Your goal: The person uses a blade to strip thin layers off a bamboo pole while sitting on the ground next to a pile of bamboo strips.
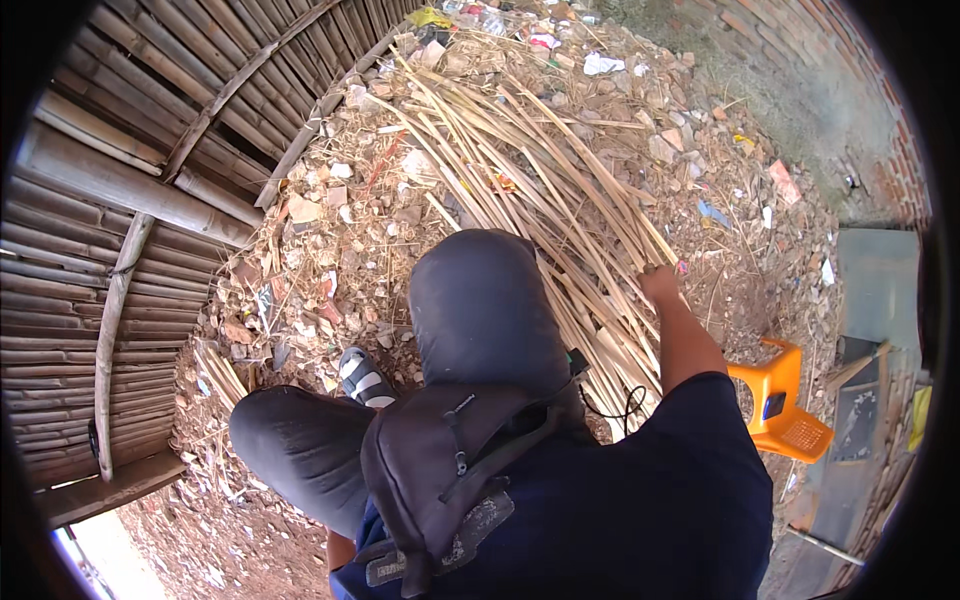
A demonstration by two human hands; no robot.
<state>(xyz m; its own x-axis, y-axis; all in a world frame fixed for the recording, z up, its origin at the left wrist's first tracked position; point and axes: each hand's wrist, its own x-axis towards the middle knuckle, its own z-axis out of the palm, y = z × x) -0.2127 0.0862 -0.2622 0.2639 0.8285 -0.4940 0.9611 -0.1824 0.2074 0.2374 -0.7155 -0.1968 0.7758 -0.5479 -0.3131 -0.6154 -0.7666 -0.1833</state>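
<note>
A long heap of split bamboo strips [520, 180] lies slanting across the ground ahead of me and down along my right side. My right hand [660, 284] reaches out to the heap's right edge, its fingers curled round a bamboo strip [650, 232]. How many strips it grips is hard to make out. A small pink spot shows beside the fingers. Of my left arm only a bit of forearm [341, 550] appears at the lower edge; the left hand is hidden. A dark bag [425, 450] rests over my lap, between my bent knees.
An orange plastic stool [785, 425] with a dark phone [774, 405] on it stands at right. A bamboo-pole wall [130, 260] rises at left, a brick wall [760, 90] at upper right. Rubble and litter [330, 200] cover the ground. A black cord [625, 408] loops beside my thigh.
</note>
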